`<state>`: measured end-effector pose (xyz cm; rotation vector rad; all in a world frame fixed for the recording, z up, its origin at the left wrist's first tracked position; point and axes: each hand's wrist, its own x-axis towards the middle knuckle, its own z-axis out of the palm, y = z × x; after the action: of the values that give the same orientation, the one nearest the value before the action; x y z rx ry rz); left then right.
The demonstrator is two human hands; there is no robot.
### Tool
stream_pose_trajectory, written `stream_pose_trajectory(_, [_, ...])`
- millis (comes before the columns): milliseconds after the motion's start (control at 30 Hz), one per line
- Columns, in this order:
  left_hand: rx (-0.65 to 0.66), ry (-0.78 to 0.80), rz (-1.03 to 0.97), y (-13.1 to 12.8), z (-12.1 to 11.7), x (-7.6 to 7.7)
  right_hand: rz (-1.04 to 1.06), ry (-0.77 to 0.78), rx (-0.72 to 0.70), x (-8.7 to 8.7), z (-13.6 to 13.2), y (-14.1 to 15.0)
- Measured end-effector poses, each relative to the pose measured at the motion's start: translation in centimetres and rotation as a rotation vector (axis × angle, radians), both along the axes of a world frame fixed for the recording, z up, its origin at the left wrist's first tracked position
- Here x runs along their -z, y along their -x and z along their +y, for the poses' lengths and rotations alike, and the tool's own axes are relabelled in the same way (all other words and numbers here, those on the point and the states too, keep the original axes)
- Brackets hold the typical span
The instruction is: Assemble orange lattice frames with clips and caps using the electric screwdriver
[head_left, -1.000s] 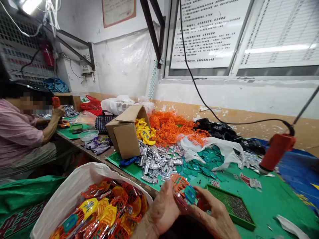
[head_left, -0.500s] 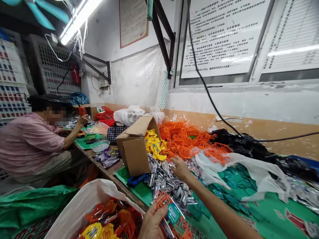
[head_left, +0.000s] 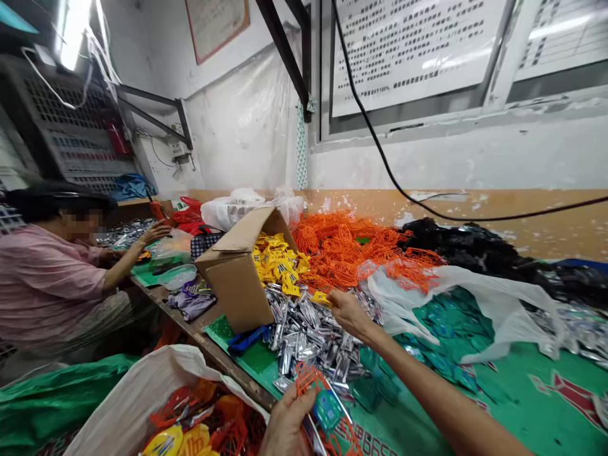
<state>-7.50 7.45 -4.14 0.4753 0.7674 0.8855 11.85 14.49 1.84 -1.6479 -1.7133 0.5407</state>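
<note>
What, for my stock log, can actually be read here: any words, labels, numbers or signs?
Nothing can be quoted with certainty.
Window notice: rows of printed characters, too small to read.
Framed wall poster: too blurred to read.
Green mat: printed characters at the lower edge, too blurred to read.
Teal tag on the orange plastic mesh piece: marks too small to read.

On the table [head_left: 190,323], foil pieces [head_left: 308,335] lie just right of the box [head_left: 232,278], mesh pieces [head_left: 342,247] lie right of it and behind them, a sack [head_left: 142,399] stands before it, and a co-worker [head_left: 52,278] sits left of it.
</note>
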Motion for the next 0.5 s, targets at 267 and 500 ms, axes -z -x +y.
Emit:
stream_pose_trajectory(267, [0.207,-0.252,0.004,-4.3,-3.9,-3.2,0.307,0.425,-0.185,-1.4,-13.7,-4.1])
stream_pose_trajectory(500, [0.344,-0.58,0.315,-5.2,-6.1,-3.6,0.238,0.125,0.146,-0.7,-15.8,-1.2])
